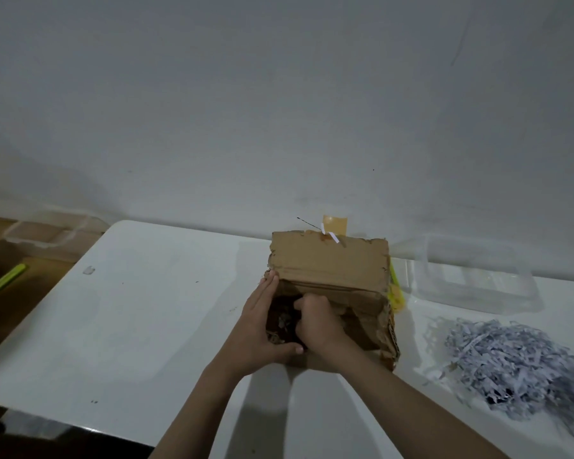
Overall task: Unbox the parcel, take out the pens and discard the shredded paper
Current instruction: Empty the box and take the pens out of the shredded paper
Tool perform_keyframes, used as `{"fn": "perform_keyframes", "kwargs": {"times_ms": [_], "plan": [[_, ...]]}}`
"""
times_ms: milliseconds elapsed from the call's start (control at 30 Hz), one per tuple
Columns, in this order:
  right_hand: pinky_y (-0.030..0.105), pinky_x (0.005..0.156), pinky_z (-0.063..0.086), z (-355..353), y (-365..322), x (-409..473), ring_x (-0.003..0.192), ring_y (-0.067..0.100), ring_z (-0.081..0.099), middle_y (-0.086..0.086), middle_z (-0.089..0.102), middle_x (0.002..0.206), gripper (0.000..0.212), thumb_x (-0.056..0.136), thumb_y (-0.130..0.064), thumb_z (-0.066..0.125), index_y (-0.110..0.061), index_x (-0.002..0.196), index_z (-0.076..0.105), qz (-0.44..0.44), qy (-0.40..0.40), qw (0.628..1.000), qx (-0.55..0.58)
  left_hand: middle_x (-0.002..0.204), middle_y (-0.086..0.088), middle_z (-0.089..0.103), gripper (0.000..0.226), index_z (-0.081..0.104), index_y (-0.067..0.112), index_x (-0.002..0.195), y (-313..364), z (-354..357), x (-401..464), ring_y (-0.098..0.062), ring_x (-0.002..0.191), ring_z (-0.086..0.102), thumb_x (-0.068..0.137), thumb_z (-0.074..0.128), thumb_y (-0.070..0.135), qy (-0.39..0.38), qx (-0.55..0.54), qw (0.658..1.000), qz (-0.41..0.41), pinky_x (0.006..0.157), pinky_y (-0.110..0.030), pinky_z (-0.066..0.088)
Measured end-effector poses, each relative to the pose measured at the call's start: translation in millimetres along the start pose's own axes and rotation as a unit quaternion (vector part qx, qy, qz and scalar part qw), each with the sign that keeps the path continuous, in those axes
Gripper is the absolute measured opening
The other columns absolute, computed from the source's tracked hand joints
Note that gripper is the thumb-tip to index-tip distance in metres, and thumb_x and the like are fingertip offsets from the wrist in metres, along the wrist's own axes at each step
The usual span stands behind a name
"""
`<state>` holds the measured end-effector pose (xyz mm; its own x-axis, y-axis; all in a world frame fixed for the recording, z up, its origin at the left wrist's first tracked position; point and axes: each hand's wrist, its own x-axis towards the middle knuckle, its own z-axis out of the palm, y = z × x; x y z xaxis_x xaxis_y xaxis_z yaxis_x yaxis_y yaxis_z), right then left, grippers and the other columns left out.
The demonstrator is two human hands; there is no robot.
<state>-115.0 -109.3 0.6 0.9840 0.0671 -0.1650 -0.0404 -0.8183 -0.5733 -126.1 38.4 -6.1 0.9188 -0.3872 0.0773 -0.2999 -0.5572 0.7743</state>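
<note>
Cardboard parcel [332,276]: at the bench's [130,309] far edge, mouth facing the person.
Right hand [315,321]: inside the mouth, fingers curled; contents unseen.
Left hand [259,326]: fingers straight, bracing the left wall.
Shredded paper [524,362]: heaped toward the right edge.
Pens: none visible inside.

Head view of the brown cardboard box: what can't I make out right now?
- Inside of the brown cardboard box: dark, covered by the right hand and left hand; pens unseen.
- What the right hand's fingers hold: hidden in the box.
- Yellow-green object behind the box: mostly hidden.
- Grey shredded paper pile: cut off right.
</note>
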Motion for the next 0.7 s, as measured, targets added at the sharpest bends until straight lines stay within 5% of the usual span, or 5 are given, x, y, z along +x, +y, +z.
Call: {"fn": "perform_keyframes", "kwargs": {"times_ms": [100,333,467,633,700], "plan": [[0.029,0.072,0.052,1,8,3,0.089,0.026,0.064,0.013,0.071,0.093,0.018,0.078,0.003,0.056,-0.006,0.084,0.07,0.01,-0.004,0.999,0.048,0.153,0.023,-0.001,0.12,0.006,0.028,0.15,-1,-1,-1,0.007,0.141,-0.003,0.057,0.079,0.054,-0.004,0.004,1.0,0.0,0.114,-0.02,0.013],[0.008,0.052,0.044,-35,26,-17,0.053,-0.008,0.058,-0.008,0.064,0.065,0.007,0.076,-0.006,0.076,-0.012,0.074,0.072,0.052,0.058,0.953,0.291,0.154,0.023,-0.002,0.121,0.006,0.026,0.15,-9,2,0,0.007,0.141,-0.005,0.058,0.078,0.057,0.006,0.027,1.0,0.014,0.108,-0.008,0.007],[0.012,0.052,0.046,-66,37,-40,0.049,-0.004,0.056,-0.011,0.066,0.054,0.023,0.073,-0.007,0.078,-0.025,0.061,0.071,0.068,0.146,0.919,0.36,0.155,0.019,-0.004,0.12,0.002,0.028,0.149,-8,6,0,0.003,0.141,-0.006,0.06,0.077,0.056,0.016,0.05,0.998,0.016,0.113,-0.022,0.01],[0.016,0.051,0.05,-99,75,-76,0.045,0.002,0.057,-0.006,0.064,0.047,0.018,0.073,-0.007,0.079,-0.02,0.061,0.072,0.093,0.29,0.89,0.338,0.152,0.017,-0.01,0.122,-0.001,0.021,0.149,2,17,-5,-0.002,0.14,-0.01,0.057,0.06,0.072,0.035,0.072,0.997,0.008,0.114,-0.026,0.006],[0.007,0.049,0.045,-106,92,-89,0.045,-0.003,0.058,-0.007,0.063,0.05,0.01,0.074,-0.009,0.078,-0.01,0.067,0.071,0.121,0.341,0.897,0.253,0.153,0.014,-0.008,0.122,0.001,0.018,0.149,3,22,-7,-0.002,0.14,-0.011,0.057,0.056,0.075,0.045,0.078,0.996,0.008,0.114,-0.028,0.005]]}}
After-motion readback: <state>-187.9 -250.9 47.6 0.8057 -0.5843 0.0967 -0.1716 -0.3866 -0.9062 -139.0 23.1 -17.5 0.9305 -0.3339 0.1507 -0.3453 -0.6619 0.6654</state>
